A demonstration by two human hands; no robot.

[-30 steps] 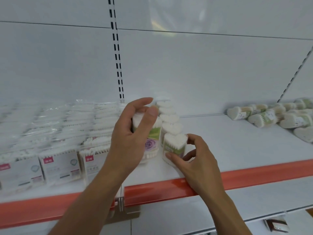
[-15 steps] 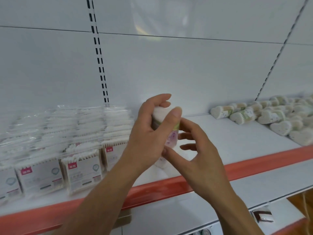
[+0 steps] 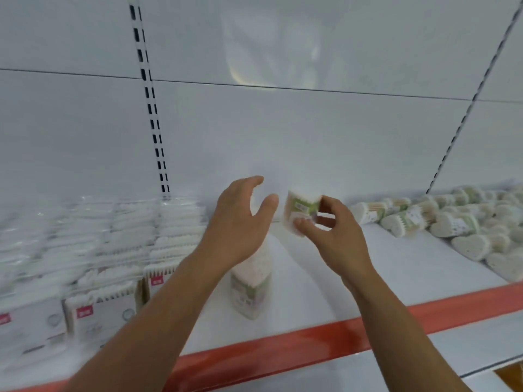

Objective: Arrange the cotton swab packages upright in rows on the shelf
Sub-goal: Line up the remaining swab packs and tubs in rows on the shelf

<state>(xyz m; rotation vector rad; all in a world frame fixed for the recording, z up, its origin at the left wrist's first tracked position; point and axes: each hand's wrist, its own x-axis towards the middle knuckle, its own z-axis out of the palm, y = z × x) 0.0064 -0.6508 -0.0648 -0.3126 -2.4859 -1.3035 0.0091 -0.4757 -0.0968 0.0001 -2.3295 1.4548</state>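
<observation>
Head view: one pack (image 3: 301, 210) of swabs is pinched by the right hand (image 3: 336, 239), thumb on its lower end and fingers curled behind it. It is held clear of the shelf (image 3: 396, 267), tilted, near the back wall. The tilt is judged to be a turn toward upright, so that the pack can be stood on end.

The left hand (image 3: 240, 222) is released: its fingers are loosely curved and nothing is held. It hovers just left of the pack, above a row (image 3: 252, 287) of packs that stand on end and run from near the front edge toward the back. It is probably kept there to steady the row or to receive the pack. Whether it touches the row cannot be told, since the row's far part is hidden behind it.

At the shelf's right end a heap (image 3: 452, 222) of the same packs lies on its sides, unsorted, so much of the task is judged to remain. The clear wrappers show white swab tips packed tight at the ends, with green labels round the middle.

At the left end, flat clear bags (image 3: 107, 250) of swabs with red tags stand in close rows. Blur hides their print. A red strip (image 3: 283, 349) runs along the front edge.
</observation>
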